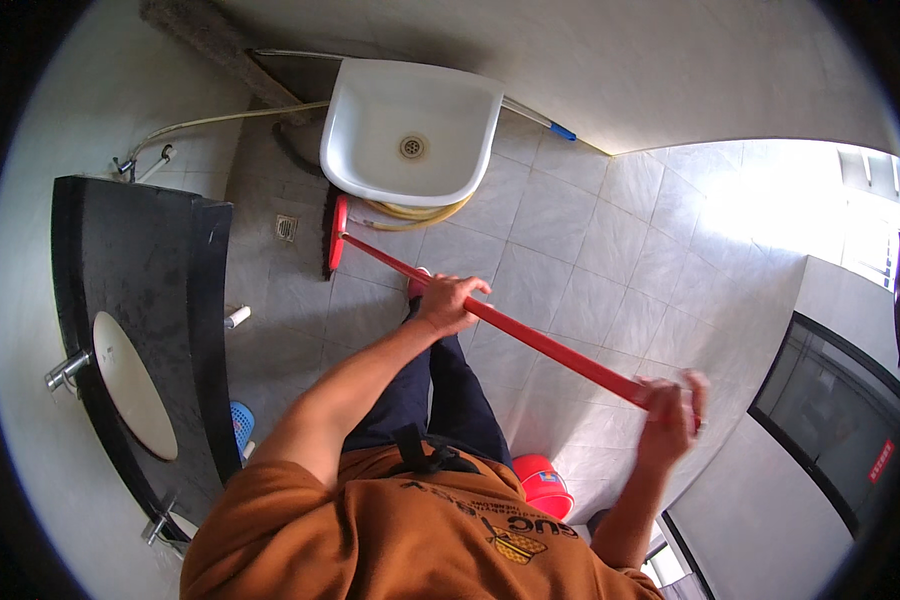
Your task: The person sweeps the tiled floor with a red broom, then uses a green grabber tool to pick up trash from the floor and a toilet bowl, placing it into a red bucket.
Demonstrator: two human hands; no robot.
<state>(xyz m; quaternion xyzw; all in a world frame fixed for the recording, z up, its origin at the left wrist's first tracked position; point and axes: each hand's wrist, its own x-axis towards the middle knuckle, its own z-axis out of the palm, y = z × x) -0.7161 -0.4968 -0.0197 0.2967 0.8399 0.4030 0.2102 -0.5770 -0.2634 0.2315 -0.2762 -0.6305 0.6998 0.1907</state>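
Note:
A long-handled broom point(560, 352) with a red handle slants across in front of me. Its red head point(338, 232), edged with dark bristles, rests on the tiled floor at the far left, below the white sink. Partway along the handle, my left hand point(450, 303) is closed around it. My right hand point(670, 415) grips the upper end at the right; its fingers are slightly blurred.
A white sink point(410, 195) stands by the far wall, with a yellowish hose point(420, 222) coiled beneath it. On the left is a black counter point(205, 300) with an inset basin point(135, 385). A floor drain point(286, 228) lies beside the broom head. A red bucket point(542, 485) stands near my legs.

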